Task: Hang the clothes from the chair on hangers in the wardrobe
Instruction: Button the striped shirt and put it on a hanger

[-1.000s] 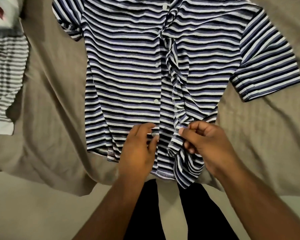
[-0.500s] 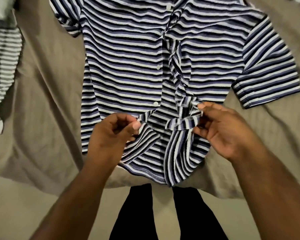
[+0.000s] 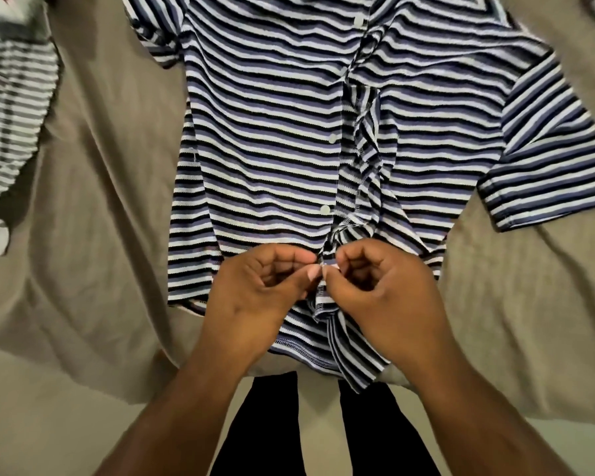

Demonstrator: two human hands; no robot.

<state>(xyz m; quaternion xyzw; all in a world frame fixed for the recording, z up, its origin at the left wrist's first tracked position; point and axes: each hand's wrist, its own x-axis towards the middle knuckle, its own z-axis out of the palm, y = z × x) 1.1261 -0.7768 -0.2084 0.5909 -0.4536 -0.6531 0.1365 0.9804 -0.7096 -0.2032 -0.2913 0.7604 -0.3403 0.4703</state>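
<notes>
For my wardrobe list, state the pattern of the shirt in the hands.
The shirt has black, white and purple-blue stripes; head view.

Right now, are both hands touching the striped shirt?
Touching. The head view shows the left hand and right hand each pinching the front edge of the striped shirt between thumb and fingertips, near the hem.

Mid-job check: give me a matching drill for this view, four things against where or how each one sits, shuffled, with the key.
Things:
1 blue striped shirt
2 grey striped garment
3 right hand
4 tan sheet

States:
a at the left edge of the view
b wrinkled, lying under the clothes
c pinching the shirt's front edge near the hem
d spread out in the centre of the view

Pairs: 1-d, 2-a, 3-c, 4-b
</notes>
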